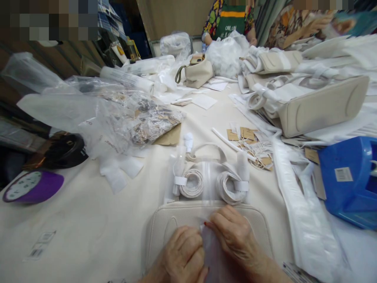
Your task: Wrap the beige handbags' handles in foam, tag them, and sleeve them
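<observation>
A cream bag (260, 226) lies in front of me, its seamed panel facing up. Two rolled straps (191, 184) with white wraps rest at its far side, beside a curved handle (210, 147). A translucent plastic strip (210, 245) runs over the middle of the bag toward me. My left hand (184, 251) is closed at the strip's left edge, fingers curled. From the right, my right hand (234, 234) pinches the same strip, a red nail showing at its fingertip. Part of the bag is hidden beneath both hands.
A blue tape dispenser (349, 181) stands right, near white plastic sleeves (297, 212) and cardboard tags (247, 133). Clear plastic bags (100, 114) and a purple tape roll (38, 186) lie left. More cream bags (324, 104) are piled far right; co-workers (232, 23) are behind.
</observation>
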Demonstrator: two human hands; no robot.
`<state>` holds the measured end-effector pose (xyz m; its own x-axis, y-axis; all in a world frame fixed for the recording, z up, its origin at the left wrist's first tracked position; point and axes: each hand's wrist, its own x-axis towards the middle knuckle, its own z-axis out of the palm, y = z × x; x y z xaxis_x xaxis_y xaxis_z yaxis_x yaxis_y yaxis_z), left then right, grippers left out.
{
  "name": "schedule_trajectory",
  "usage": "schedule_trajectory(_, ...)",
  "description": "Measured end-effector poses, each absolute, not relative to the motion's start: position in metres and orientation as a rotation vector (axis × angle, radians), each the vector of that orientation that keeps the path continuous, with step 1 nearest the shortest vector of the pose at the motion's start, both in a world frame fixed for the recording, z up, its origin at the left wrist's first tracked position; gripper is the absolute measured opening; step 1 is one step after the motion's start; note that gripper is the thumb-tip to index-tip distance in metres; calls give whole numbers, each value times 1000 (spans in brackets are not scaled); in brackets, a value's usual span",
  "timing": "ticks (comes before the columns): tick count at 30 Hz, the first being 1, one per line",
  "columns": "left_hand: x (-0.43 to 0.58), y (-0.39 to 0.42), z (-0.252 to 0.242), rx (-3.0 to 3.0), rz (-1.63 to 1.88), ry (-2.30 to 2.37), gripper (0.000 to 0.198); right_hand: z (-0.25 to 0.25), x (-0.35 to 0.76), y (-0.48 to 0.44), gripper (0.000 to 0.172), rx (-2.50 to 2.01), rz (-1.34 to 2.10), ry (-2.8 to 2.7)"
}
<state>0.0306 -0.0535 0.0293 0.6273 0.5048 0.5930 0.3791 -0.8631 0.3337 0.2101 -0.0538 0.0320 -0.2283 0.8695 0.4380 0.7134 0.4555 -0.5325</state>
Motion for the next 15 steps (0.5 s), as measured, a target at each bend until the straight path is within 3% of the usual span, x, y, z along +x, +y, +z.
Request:
schedule_trajectory(7,35,-62,20,3061,880,818,28,29,206,-52,32,-1365,197,-1988)
schedule_trajectory(11,34,-66,25,3130,788,876,31,37,204,-54,15,-1380,273,-1877)
schedule_trajectory(15,36,-68,33,3128,719,916,31,63,249,-78,22,-1401,109,-1801)
